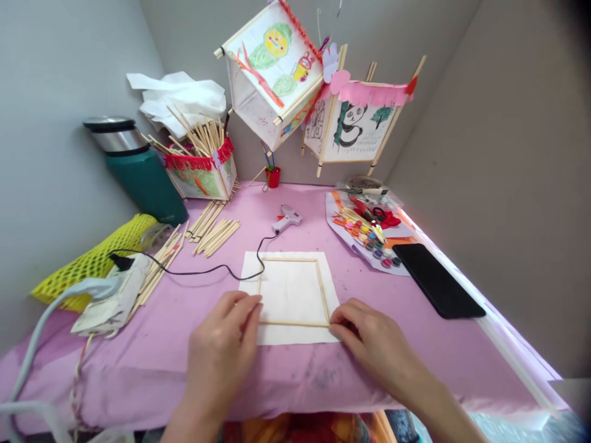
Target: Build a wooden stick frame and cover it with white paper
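1. Table point(369, 289), pink cloth on top. Your work sits by its near edge, roughly midway between its left and right edges. Step in hand, as judged: squaring or seating the wooden frame point(295, 323) on the white sheet point(290, 336).
2. White sheet: flat, its near side roughly parallel to the table's near edge. It shows as a margin around the frame, widest along the near side.
3. Wooden frame: four thin sticks lying flat on the sheet. It looks close to square, so no long axis stands out and no end points anywhere. Two sticks run parallel to the table's near edge; the other two run from near to far.
4. Your left hand point(226, 332): thumb and forefinger drawn into a pinch on the frame's left stick, by the near-left corner. Your right hand point(369, 329): similar pinch at the near-right corner. Judged next move: hold both corners steady and check the margins before anything gets fixed.
5. Glue gun point(289, 218): beyond the sheet, toward the table's far edge, unheld. Its cord point(226, 266) loops over the sheet's far-left part, by the frame's corner; you would want that clear.
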